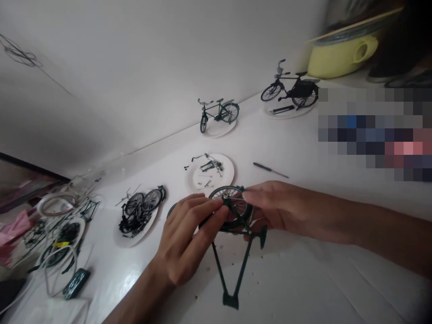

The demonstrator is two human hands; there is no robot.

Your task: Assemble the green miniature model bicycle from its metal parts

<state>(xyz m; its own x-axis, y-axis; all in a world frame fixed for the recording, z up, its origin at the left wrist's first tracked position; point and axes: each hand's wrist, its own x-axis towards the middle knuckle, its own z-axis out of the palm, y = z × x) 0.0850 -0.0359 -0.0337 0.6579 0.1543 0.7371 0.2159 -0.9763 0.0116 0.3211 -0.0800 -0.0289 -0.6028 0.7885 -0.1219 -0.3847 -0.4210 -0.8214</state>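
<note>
Between my hands is a miniature bicycle with a dark green frame (239, 270) and a spoked wheel (240, 207) fitted at one end. My left hand (191, 231) pinches the model near the wheel's hub, fingertips on the frame. Part of another dark rounded piece shows behind that hand. From the right, my right hand (270, 204) grips the wheel's rim, thumb on top and the other fingers underneath. The frame's lower tubes point toward me, meeting at a bracket. My left fingers cover some of the frame and hub.
Beyond my hands lie a paper plate (226, 168) of small parts and a screwdriver (270, 170). A plate of black bicycle parts (135, 222) sits to the left. A green model bicycle (219, 111) and a black one (292, 90) stand farther back. Cables (54, 270) clutter the far left.
</note>
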